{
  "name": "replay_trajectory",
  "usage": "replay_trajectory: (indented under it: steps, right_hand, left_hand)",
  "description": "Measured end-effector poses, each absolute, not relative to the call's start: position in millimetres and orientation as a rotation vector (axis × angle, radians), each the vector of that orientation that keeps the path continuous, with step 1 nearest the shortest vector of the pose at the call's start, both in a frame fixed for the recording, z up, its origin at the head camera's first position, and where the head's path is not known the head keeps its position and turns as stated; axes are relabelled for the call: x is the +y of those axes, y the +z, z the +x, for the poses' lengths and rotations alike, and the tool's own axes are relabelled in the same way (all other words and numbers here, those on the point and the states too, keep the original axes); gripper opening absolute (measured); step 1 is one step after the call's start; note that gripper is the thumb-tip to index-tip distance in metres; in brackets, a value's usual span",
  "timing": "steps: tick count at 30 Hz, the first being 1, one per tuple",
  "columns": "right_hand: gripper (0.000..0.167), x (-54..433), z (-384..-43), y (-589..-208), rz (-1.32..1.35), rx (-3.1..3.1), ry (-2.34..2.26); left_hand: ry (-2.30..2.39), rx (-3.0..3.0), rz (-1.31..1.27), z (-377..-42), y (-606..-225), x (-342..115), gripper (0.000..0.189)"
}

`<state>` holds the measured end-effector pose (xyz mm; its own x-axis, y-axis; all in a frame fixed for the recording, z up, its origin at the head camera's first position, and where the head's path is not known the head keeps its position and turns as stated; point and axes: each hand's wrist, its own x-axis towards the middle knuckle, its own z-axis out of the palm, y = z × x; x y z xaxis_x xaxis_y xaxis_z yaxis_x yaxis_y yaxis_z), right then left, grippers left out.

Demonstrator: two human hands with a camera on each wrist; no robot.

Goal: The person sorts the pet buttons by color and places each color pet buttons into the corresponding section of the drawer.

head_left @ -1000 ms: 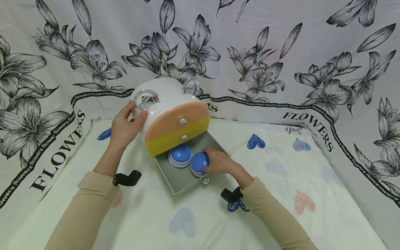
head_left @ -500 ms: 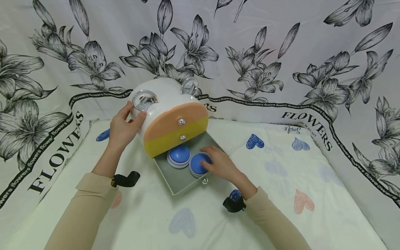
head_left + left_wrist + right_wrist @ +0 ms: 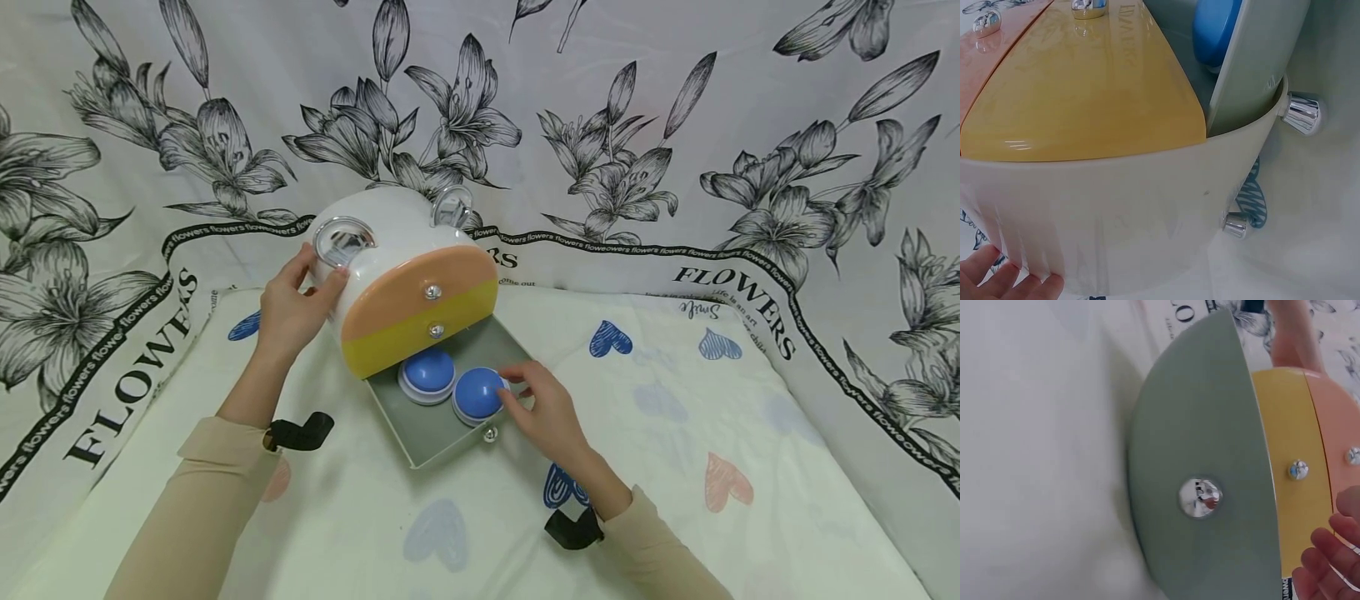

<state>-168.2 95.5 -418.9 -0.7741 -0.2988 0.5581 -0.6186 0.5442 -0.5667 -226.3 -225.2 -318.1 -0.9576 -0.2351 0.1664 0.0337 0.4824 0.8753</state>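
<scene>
A rounded white drawer box (image 3: pixel 390 221) with orange and yellow drawer fronts has its lowest, grey-green drawer (image 3: pixel 405 437) pulled out. Inside that drawer sit two round, blue-domed pieces with white bases, a left one (image 3: pixel 429 370) and a right one (image 3: pixel 477 392). My left hand (image 3: pixel 292 304) rests spread on the box's left side; its fingertips (image 3: pixel 1047 286) touch the white wall in the left wrist view. Beside the right blue dome is my right hand (image 3: pixel 547 408), over the drawer's edge, fingers loosely bent, thumb and fingertips right at the dome's side.
Chrome knobs mark the drawers, the grey-green one's knob (image 3: pixel 1200 497) facing front. Chrome rings (image 3: pixel 345 242) stand on top of the box. A heart-printed cloth (image 3: pixel 660 500) lies beneath, and a flower-printed curtain (image 3: pixel 615 150) hangs behind.
My right hand has let go of the right blue-domed piece and drawn back to the right, its fingers loosening. My left hand stays on the box's side.
</scene>
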Motion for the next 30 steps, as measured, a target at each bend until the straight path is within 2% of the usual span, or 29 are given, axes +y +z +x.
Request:
replay_trajectory:
  steps: [19,30]
  right_hand:
    - [0.017,95.6,-139.4,-461.7,0.557,-2.402,1.194]
    - [0.022,84.1,-134.2,-475.2,0.469,-2.531,1.198]
  left_hand:
    - [-1.478,-2.458,0.162,-228.2,-319.6,-227.0,0.072]
    - [-1.48,-2.448,0.154,-226.9,-320.0,-226.4,0.071]
